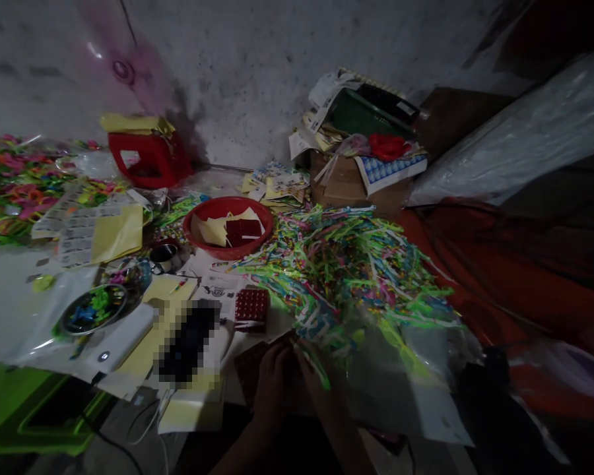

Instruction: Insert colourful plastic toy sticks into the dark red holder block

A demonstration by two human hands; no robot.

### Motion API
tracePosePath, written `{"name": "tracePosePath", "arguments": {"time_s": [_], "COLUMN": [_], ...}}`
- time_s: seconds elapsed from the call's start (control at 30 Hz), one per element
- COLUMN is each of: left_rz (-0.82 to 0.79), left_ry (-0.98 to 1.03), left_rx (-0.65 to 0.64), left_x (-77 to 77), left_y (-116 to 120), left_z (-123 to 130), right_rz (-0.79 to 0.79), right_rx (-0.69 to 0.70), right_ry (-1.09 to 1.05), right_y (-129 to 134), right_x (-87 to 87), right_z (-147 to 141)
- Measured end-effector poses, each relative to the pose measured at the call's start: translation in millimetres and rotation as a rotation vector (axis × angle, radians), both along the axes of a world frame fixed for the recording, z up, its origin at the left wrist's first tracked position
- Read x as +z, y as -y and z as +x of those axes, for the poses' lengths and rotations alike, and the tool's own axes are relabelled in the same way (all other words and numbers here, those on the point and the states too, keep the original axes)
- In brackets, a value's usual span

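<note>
Near the table's front edge, my left hand has its fingers bent over a dark red sheet, gripping its right part. My right hand is close beside it, fingers closed, with a bright green strip running along it. Dim light hides the fingertips of both hands. Just beyond them sits a dark red bumpy block with a white band at its lower edge. A large heap of thin green, white and multicoloured strips spreads out beyond my right hand.
A red basin holds yellow paper and a dark red piece. Left of my hands are a pixelated dark object, a white power bank and a bowl of small coloured pieces. A cardboard box stands behind the heap.
</note>
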State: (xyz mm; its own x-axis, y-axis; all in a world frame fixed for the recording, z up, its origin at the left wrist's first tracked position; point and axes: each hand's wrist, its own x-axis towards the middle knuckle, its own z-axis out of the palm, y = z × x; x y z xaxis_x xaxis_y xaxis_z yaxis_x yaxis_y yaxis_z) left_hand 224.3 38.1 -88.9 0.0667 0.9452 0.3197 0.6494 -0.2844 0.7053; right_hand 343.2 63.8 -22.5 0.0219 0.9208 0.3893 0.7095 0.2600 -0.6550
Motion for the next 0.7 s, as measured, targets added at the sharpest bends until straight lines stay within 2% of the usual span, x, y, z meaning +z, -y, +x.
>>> {"name": "tracePosePath", "arguments": {"time_s": [0.13,0.2,0.33,0.5,0.63,0.7], "left_rz": [-0.027,-0.095,-0.200,-0.214,-0.239,-0.246], "left_ry": [0.200,0.159,-0.014,-0.141,-0.251,-0.295], "left_rx": [0.060,0.062,-0.030,-0.102,-0.117,-0.129], "left_x": [6.0,13.1,28.3,42.2,49.5,50.9], "left_y": [-3.5,-9.9,-34.0,-62.4,-70.1,-71.3], "left_z": [-6.4,-10.9,-19.4,-19.2,-16.8,-17.3], "right_rz": [-0.021,-0.033,-0.092,-0.270,-0.501,-0.547], "right_rx": [-0.054,-0.054,-0.020,-0.067,-0.111,-0.104], "right_ry": [-0.026,-0.043,-0.024,0.248,0.429,0.466], "right_y": [-9.9,-11.3,-14.1,-23.0,-31.3,-36.4], "right_x": [-5.9,-11.4,-12.4,8.6,32.8,43.4], "right_z": [-4.8,-5.9,-5.8,-13.1,-26.9,-33.0]}}
